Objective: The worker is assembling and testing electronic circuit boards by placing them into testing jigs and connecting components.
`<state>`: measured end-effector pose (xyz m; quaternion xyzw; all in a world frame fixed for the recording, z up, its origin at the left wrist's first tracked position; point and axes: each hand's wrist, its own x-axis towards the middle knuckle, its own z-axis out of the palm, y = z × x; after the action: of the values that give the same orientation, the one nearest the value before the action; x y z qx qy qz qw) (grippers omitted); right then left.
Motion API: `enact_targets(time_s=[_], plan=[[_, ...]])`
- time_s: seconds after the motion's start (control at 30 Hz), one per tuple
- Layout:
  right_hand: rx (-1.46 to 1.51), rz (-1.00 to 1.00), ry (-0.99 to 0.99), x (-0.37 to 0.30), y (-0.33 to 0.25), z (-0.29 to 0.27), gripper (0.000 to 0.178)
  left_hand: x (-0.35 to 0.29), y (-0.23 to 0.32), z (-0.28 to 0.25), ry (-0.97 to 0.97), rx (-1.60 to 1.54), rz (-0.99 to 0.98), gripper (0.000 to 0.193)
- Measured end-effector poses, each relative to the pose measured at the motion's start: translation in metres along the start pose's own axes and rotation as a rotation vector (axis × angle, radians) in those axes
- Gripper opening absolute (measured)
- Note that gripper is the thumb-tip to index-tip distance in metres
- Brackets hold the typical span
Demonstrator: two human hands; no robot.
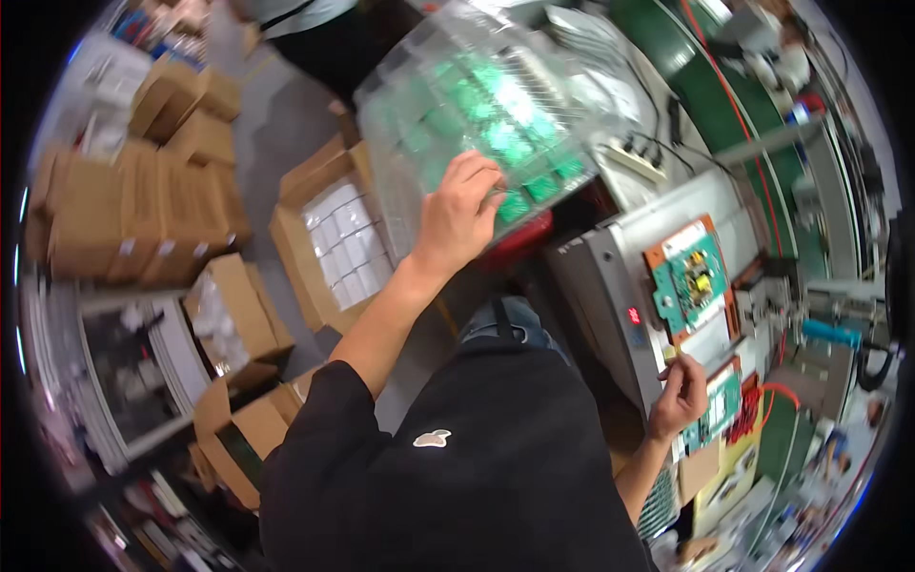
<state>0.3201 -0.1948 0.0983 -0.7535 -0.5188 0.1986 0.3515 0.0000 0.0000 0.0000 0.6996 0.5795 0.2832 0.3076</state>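
Observation:
My left hand (461, 212) is over the near edge of a clear plastic tray (405, 153) that holds several green pieces (515, 143). Its fingers are curled together, and I cannot make out what is between them. Glare and blur hide the detail of the green pieces. Off to the right, my right hand (679, 398) is closed, with a small yellowish part (670, 353) at its fingertips. Beside that hand lies a green circuit board (721, 400) in an orange-brown frame. Farther up the bench is another framed circuit board (691, 279) with components on it.
A metal machine (600, 286) with a red display runs along the right. A power strip (631, 160) and cables lie near the tray. On the left stand an open carton (291, 224) of white packs and stacked brown cartons (143, 210). Another person (319, 33) stands beyond the tray.

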Motion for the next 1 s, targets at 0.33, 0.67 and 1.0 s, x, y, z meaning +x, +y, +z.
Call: enact_targets(time_s=[0.33,0.67,1.0], plan=[[0.136,-0.746,-0.173,0.179,0.000,0.203,0.022,0.034,-0.056,-0.131,0.771,0.416,0.552,0.018],[0.644,-0.342,-0.527,0.122,-0.010,0.405,0.015,-0.019,-0.154,-0.350,0.903,1.172,0.382,0.031],[0.329,-1.060,-0.857,0.093,-0.234,0.573,0.012,-0.099,-0.200,-0.781,1.076,1.693,0.039,0.030]])
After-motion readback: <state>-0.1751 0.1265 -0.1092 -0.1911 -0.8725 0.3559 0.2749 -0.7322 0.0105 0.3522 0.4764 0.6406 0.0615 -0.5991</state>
